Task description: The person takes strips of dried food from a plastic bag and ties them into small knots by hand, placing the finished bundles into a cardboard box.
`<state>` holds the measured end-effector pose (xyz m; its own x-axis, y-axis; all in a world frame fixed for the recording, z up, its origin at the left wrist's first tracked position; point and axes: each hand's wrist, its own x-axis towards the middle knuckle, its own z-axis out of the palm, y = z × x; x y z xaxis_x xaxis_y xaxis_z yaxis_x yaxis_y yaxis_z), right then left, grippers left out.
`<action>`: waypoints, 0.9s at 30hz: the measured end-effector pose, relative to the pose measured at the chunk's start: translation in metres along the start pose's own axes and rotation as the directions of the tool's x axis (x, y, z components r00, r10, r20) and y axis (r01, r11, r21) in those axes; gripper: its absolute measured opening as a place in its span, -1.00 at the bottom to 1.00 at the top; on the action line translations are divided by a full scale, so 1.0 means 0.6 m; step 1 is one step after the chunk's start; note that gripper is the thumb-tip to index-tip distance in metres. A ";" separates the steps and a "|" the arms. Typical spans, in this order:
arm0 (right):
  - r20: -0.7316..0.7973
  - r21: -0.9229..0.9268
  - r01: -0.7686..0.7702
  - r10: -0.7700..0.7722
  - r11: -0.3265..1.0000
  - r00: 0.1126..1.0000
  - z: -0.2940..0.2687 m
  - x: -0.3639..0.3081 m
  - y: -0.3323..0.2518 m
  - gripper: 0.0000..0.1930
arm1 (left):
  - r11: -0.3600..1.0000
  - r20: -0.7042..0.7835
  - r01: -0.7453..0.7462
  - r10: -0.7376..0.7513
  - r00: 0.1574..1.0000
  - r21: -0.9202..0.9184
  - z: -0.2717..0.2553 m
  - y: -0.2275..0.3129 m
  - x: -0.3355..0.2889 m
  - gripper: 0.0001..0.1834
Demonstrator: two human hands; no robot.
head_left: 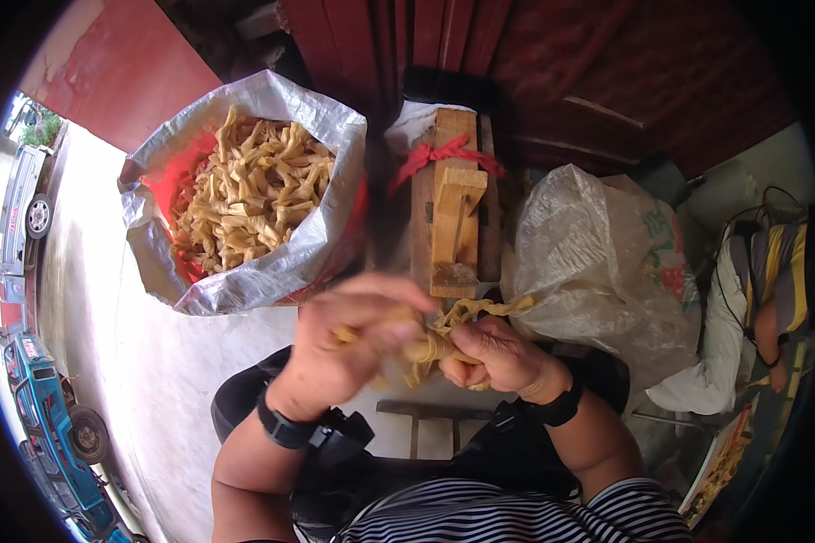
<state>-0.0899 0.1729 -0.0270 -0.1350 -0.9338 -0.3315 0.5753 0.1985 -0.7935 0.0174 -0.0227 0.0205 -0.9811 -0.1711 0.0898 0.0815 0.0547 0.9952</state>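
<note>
Between my two hands, just below the wooden frame, is a twisted bundle of limp yellowish-tan strips [435, 347]. My right hand [503, 356] is closed on the bundle, thumb pressed over it, and a loose end trails up past the fingers. Motion smears my left hand [349, 335] at the bundle's left side; yellowish bits show among its fingers, but its grip is unclear. Beyond it, a silver-rimmed, red-lined sack [267, 90] holds a heap of knotted tan strips [254, 195]. What the strips are made of cannot be made out.
A wooden block frame [457, 226] tied with red cloth [448, 156] stands straight ahead. Right of it lies a translucent plastic bag [580, 262]. Another person's arm [768, 335] is at the far right, near a tray of tan pieces [724, 466]. Parked vehicles line the far left.
</note>
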 end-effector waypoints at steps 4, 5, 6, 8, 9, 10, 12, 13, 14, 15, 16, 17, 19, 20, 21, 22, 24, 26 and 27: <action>0.076 0.199 0.040 -0.056 0.979 0.996 -0.005 0.003 0.011 -0.50 | 0.952 -0.158 0.124 -0.173 0.972 -0.280 0.000 -0.001 -0.007 -0.72; 0.062 0.243 0.044 -0.060 0.969 0.996 -0.008 0.003 0.008 -0.51 | 0.962 -0.172 0.158 -0.198 0.965 -0.223 0.001 0.001 0.000 -0.68; 0.026 0.245 0.056 -0.064 0.968 0.998 -0.005 0.003 0.002 -0.56 | 0.967 -0.187 0.191 -0.222 0.957 -0.167 0.003 0.002 0.005 -0.65; -0.069 0.193 -0.014 0.028 0.981 0.997 0.010 0.007 -0.015 -0.57 | 0.934 -0.019 0.280 -0.291 0.957 -0.223 0.008 -0.018 0.002 -0.64; -0.119 0.170 -0.051 0.072 0.984 0.990 0.014 0.009 -0.019 -0.58 | 0.913 0.067 0.326 -0.319 0.945 -0.244 0.010 -0.025 0.001 -0.62; -0.121 0.129 -0.048 0.064 0.991 0.991 0.015 0.008 -0.018 -0.59 | 0.893 0.137 0.363 -0.338 0.931 -0.265 0.018 -0.022 0.007 -0.69; -0.123 0.044 -0.043 0.048 0.998 0.991 0.016 0.003 -0.016 -0.63 | 0.821 0.092 0.471 -0.468 0.879 -0.322 0.024 -0.022 0.005 -0.76; -0.177 -0.019 -0.039 0.035 0.999 0.984 0.013 0.002 -0.021 -0.68 | 0.780 0.065 0.520 -0.533 0.844 -0.349 0.026 -0.021 0.003 -0.80; -0.230 -0.082 -0.039 0.019 0.996 0.973 0.008 -0.003 -0.031 -0.73 | 0.803 0.026 0.487 -0.511 0.859 -0.344 0.027 -0.022 0.003 -0.83; -0.281 -0.144 -0.042 0.000 0.989 0.960 0.002 -0.008 -0.037 -0.78 | 0.824 -0.013 0.454 -0.487 0.873 -0.338 0.027 -0.024 0.003 -0.86; -0.336 -0.235 0.007 -0.088 0.972 0.938 -0.010 -0.010 -0.030 -0.74 | 0.845 -0.045 0.421 -0.460 0.887 -0.330 0.028 -0.028 0.005 -0.89; -0.417 -0.196 0.063 -0.141 0.979 0.898 -0.011 -0.010 -0.038 -0.78 | 0.864 -0.077 0.387 -0.431 0.899 -0.321 0.028 -0.033 0.008 -0.92; -0.500 -0.424 0.142 -0.362 0.894 0.787 -0.041 0.008 -0.017 -0.80 | 0.901 -0.139 0.383 -0.413 0.900 -0.204 0.034 -0.043 0.035 -0.89; -0.539 -0.556 0.098 -0.448 0.826 0.713 -0.048 0.016 -0.018 -0.78 | 0.907 -0.168 0.383 -0.411 0.896 -0.176 0.041 -0.053 0.051 -0.89; -0.558 -0.670 0.036 -0.535 0.741 0.635 -0.054 0.026 -0.022 -0.76 | 0.911 -0.197 0.384 -0.408 0.891 -0.149 0.044 -0.066 0.064 -0.88; -0.553 -0.764 -0.039 -0.622 0.644 0.555 -0.060 0.036 -0.027 -0.74 | 0.924 -0.188 0.363 -0.380 0.906 -0.118 0.043 -0.088 0.076 -0.85; -0.553 -0.824 -0.254 -0.622 0.506 0.555 -0.079 0.065 -0.025 -0.70 | 0.930 -0.233 0.363 -0.364 0.902 -0.050 0.039 -0.132 0.088 -0.84; -0.585 -0.810 -0.440 -0.586 0.387 0.561 -0.105 0.083 -0.011 -0.65 | 0.939 -0.261 0.327 -0.343 0.902 -0.104 0.045 -0.167 0.097 -0.82; -0.608 -0.794 -0.422 -0.582 0.438 0.539 -0.117 0.083 -0.011 -0.66 | 0.923 -0.281 0.366 -0.384 0.880 -0.116 0.039 -0.173 0.098 -0.82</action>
<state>-0.1570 0.1462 -0.0743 -0.8985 -0.4380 -0.0275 -0.3311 0.7177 -0.6125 -0.0528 -0.0151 -0.0783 -0.8451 -0.4476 -0.2924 -0.2638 -0.1266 0.9562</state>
